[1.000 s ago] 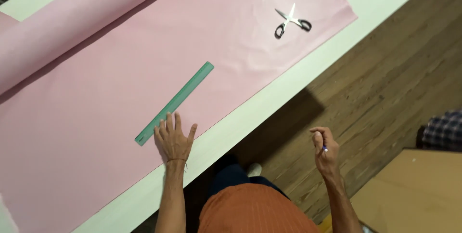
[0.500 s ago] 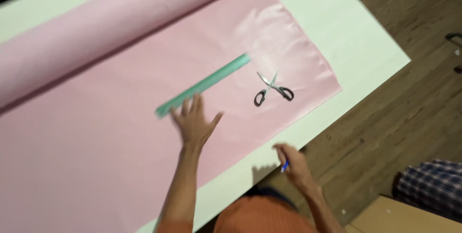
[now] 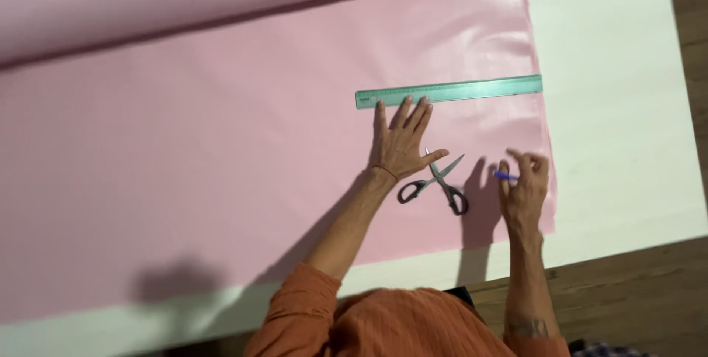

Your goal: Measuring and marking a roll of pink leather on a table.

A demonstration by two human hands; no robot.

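Left hand (image 3: 399,145) flat, fingers spread, fingertips touching lower edge of green ruler (image 3: 448,91). Right hand (image 3: 523,187) curled around blue pen (image 3: 504,175), hovering near fabric edge. Ruler lies across pink fabric (image 3: 221,172), placed; no drawn line visible, fabric uncut. Count: one ruler, one pen, one pair of scissors (image 3: 435,184) between hands, one fabric roll (image 3: 184,3), white table (image 3: 619,106).

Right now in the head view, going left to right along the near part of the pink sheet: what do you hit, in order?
left hand flat on the pink sheet, fingertips at the green ruler → open scissors → right hand holding a blue pen → bare white table.
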